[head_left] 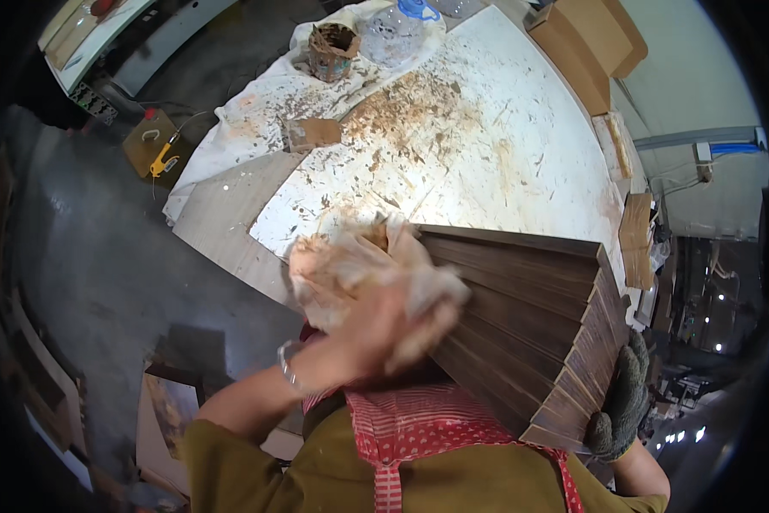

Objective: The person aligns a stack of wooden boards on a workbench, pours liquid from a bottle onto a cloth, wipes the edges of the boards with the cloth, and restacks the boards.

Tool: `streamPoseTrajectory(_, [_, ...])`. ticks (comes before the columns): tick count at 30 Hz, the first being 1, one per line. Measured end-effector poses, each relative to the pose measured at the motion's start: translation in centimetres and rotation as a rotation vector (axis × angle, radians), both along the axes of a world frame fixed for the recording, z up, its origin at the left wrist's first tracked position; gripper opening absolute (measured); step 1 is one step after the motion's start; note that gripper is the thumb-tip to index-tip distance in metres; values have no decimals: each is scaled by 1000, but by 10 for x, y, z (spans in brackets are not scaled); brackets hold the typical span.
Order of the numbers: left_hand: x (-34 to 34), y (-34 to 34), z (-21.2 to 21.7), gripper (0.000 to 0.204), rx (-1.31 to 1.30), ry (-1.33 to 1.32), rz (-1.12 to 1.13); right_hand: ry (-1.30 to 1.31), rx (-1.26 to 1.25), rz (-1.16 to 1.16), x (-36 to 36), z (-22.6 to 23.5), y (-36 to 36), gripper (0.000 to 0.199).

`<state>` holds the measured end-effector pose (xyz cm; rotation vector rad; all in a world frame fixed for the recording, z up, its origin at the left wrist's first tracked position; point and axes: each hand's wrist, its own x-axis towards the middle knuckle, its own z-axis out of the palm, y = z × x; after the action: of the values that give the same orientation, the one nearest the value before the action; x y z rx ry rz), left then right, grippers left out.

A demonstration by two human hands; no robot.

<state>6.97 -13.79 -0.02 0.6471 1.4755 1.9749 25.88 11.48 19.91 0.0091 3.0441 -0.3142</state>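
Left hand (383,329) with its grip clenched on a stained cloth (340,267), bunched over the slatted dark panel (530,308) at four o'clock, gloved right hand (624,398) clasping its edge, brown debris (419,115) littering the surface (560,192) towards twelve, cardboard scrap (318,133) at eleven.

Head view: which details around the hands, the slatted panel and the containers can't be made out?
All in the head view:
- Left hand: motion blur hides exact finger placement on the cloth.
- Slatted panel: its left part is covered by the cloth and left hand; its underside faces away.
- Gloved right hand: the panel hides part of its contact.
- Brown can: shadow obscures its contents.
- Blue handle: cut off by the top edge.
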Motion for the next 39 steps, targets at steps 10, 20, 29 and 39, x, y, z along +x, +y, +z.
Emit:
streamPoseTrajectory(10, [1, -2, 31, 30, 120, 529, 123, 62, -100, 21, -7, -3, -6, 76])
streamPoseTrajectory(20, [-3, -3, 40, 19, 342, 494, -6, 34, -144, 4, -7, -1, -9, 75])
streamPoseTrajectory(29, [-8, -26, -55, 27, -419, 707, 135, 8, 11, 52, -13, 0, -5, 74])
streamPoseTrajectory(39, [-23, -18, -2, 26, -264, 179, -148, 5, -7, 14, -5, -1, -1, 76])
